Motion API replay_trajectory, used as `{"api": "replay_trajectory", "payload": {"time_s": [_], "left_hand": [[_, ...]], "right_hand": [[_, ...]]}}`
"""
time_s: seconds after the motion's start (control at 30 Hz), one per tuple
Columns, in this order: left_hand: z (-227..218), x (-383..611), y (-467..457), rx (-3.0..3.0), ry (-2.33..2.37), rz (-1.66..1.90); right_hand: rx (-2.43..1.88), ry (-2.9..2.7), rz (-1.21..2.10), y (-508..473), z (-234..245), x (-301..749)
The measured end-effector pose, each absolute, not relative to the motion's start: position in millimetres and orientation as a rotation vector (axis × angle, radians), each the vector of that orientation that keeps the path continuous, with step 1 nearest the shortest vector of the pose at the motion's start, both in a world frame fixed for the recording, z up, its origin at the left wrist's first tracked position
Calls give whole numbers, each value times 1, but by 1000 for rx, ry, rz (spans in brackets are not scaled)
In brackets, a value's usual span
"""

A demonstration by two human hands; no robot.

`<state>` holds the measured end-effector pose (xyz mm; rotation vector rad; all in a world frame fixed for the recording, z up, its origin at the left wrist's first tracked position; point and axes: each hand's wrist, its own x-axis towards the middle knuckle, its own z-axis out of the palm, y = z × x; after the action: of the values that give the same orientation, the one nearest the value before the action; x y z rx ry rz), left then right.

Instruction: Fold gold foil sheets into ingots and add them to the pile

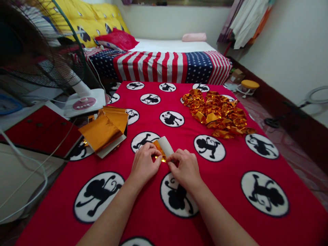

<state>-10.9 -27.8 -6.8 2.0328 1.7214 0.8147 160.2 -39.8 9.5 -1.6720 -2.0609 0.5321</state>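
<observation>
Both my hands meet over a small sheet of gold foil paper [164,147] with a white back, lying on a red blanket [230,191] printed with black monkeys in white circles. My left hand [145,164] pinches the paper's left side, fingers closed on it. My right hand [185,168] pinches its near right edge, also closed on it. The sheet is partly rolled or folded between my fingertips.
A stack of flat gold foil sheets [105,131] lies to the left. A heap of folded gold pieces [217,114] sits at the far right. A standing fan [48,58] and a red box [41,130] are at the left edge. A flag-patterned bed [164,65] stands behind.
</observation>
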Motion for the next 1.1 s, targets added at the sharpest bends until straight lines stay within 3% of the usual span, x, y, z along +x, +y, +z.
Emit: {"api": "replay_trajectory", "payload": {"time_s": [0.53, 1.1], "left_hand": [[-8, -12, -29, 2024, 1682, 823], [-12, -12, -33, 1998, 1652, 923]], "right_hand": [[-1952, -2206, 283, -20, 17, 145], [-1975, -1827, 685, -12, 19, 154]]}}
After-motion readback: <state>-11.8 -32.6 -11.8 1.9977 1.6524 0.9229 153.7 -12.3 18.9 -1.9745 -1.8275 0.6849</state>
